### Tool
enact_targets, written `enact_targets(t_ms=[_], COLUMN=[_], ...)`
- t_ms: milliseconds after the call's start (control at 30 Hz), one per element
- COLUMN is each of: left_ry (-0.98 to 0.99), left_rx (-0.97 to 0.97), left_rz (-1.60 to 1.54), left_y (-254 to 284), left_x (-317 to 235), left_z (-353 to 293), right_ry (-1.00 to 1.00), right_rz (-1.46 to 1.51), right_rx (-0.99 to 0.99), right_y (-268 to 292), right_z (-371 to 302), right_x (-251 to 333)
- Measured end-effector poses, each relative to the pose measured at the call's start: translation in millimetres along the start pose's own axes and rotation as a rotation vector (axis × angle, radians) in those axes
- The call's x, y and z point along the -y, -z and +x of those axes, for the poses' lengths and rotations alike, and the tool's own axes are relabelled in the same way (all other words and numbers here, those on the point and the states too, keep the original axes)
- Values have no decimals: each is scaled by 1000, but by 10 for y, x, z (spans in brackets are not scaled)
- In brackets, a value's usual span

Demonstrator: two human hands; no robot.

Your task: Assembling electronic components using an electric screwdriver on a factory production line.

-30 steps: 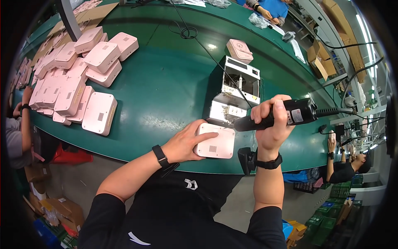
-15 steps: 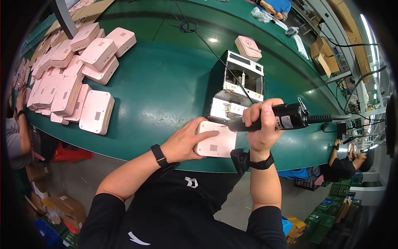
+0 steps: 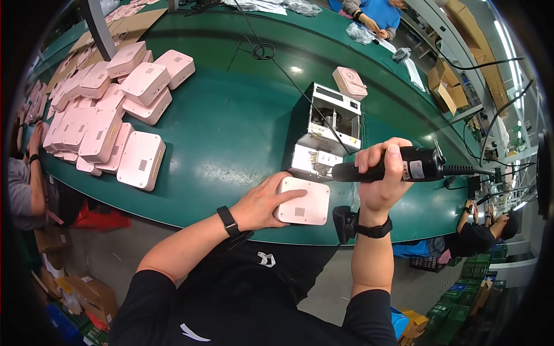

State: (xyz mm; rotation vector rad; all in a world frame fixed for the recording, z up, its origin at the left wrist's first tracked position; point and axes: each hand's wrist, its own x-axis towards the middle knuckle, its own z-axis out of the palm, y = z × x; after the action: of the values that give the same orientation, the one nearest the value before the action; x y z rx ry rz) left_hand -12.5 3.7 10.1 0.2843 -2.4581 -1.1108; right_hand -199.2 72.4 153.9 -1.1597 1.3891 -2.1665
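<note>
My left hand (image 3: pixel 261 206) grips a pale pink plastic case (image 3: pixel 311 203) by its left side, with the index finger stretched over the top. The case lies face down on the green table, showing a small vent grille and corner holes. In my right hand (image 3: pixel 381 176) is a black electric screwdriver (image 3: pixel 420 164), held sideways with its cable running off to the right. Its tip points left at the front of a screw feeder (image 3: pixel 336 130), just beyond the case. Whether the bit touches the feeder I cannot tell.
Many similar pink cases (image 3: pixel 92 130) are heaped at the left of the green table (image 3: pixel 231 127). Another pink case (image 3: pixel 350 82) lies behind the feeder. A black cable (image 3: pixel 283 69) hangs across the middle. Co-workers sit at the left, right and far side.
My right hand has moved the screwdriver right, off the case, and its tip is now by the feeder's front. My left hand still holds the case. The whole view has shifted slightly.
</note>
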Motion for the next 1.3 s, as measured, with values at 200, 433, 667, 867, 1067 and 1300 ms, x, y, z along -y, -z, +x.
enact_targets(t_ms=[200, 433, 667, 867, 1067, 1300], left_ry=[-3, -18, -29, -48, -69, -53], left_rx=[46, 36, 22, 7, -10, 5], left_rz=[-28, -47, -19, -5, 5, 11], left_y=[-85, -74, -106, -97, -95, -61], left_x=[-30, -35, -16, 6, -5, -3], left_z=[134, 167, 171, 176, 187, 128], right_ry=[13, -118, -165, -155, -167, -155], right_rz=[-23, 91, 70, 117, 100, 81], right_rx=[-20, 94, 141, 160, 133, 102], right_y=[-28, -152, -244, -270, -324, -271], right_z=[102, -79, -155, -182, -230, -163], right_x=[-80, 25, -119, -195, -211, -152])
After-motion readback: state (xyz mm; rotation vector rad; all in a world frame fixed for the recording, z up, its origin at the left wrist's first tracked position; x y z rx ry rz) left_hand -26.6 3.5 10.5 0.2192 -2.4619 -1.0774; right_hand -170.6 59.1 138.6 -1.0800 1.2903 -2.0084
